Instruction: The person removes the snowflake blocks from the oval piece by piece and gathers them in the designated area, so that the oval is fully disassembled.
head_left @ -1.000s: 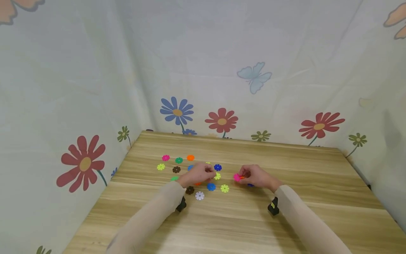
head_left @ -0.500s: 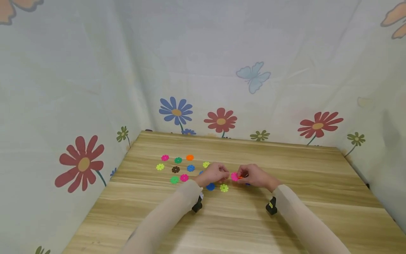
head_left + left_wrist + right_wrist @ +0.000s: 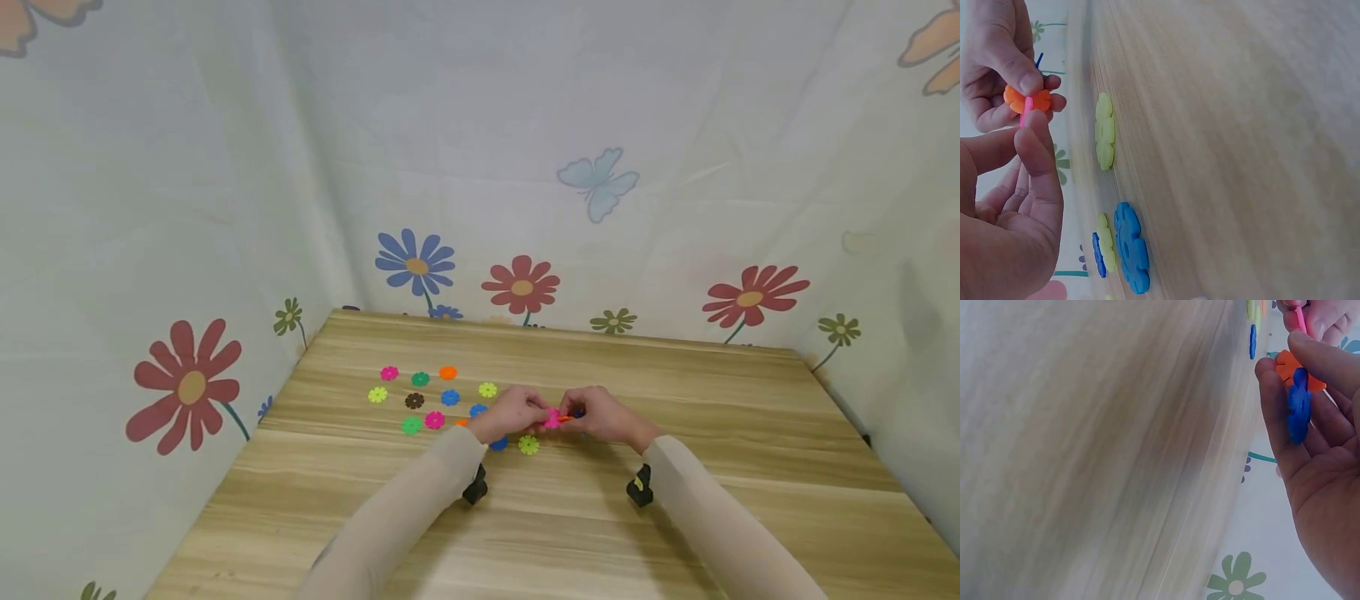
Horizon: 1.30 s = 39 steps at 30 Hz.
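Both hands meet over the table around a small chain of snowflake building discs. My right hand [image 3: 606,417] pinches the orange disc [image 3: 1286,365] between thumb and fingers. A dark blue disc [image 3: 1299,406] is joined to it on the palm side, seen in the right wrist view. On the other side a pink disc [image 3: 552,418] stands edge-on to the orange one in the left wrist view. My left hand [image 3: 514,412] pinches this pink disc by its edge with thumb and forefinger, the other fingers curled below.
Several loose discs lie flat on the wooden table [image 3: 555,533], among them a brown disc [image 3: 415,401], a green disc [image 3: 412,425] and a yellow disc [image 3: 528,445] just in front of the hands. Flower-printed cloth [image 3: 465,192] stands behind the table.
My left hand has moved right from over the loose discs to the pink disc and now pinches it. The right hand, holding the joined discs, has shifted only slightly left.
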Motion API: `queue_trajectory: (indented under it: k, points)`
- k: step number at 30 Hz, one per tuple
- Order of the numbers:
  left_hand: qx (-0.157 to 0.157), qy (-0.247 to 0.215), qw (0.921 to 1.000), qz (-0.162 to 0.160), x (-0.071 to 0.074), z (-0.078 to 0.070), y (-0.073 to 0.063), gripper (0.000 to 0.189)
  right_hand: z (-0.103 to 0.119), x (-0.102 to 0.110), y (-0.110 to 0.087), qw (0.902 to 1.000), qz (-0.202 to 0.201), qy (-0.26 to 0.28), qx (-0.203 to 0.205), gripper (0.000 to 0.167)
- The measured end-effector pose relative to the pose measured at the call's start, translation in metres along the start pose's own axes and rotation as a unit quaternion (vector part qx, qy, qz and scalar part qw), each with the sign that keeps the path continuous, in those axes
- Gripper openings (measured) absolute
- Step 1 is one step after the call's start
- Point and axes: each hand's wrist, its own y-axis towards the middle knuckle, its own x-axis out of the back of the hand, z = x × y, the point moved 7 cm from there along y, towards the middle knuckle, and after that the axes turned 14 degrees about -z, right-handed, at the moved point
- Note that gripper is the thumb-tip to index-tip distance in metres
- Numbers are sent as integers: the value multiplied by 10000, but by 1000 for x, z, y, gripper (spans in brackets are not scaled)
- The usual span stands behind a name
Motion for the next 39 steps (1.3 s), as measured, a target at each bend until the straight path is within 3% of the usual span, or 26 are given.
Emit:
queue_trajectory:
  k: [7, 17, 26, 31, 39]
  points:
    - [-45, 121, 9998, -116, 2, 1, -1, 9, -3, 3, -1, 9998, -158, -47, 110, 11]
    - [-56, -323, 9995, 1, -2, -2, 0, 7, 1, 5, 0, 9997, -106, 152, 133, 9]
    - [-146, 290, 9992, -223, -3, -6, 2, 5, 1, 6, -2, 9997, -53, 148, 207, 5]
    - [-141, 306, 9991, -275, -2, -4, 5, 4, -2, 6, -2, 9998, -50, 106, 153, 5]
    - [-333, 21, 9986, -409, 16, -8, 5, 5, -5, 8, -2, 9999, -111, 49, 122, 9]
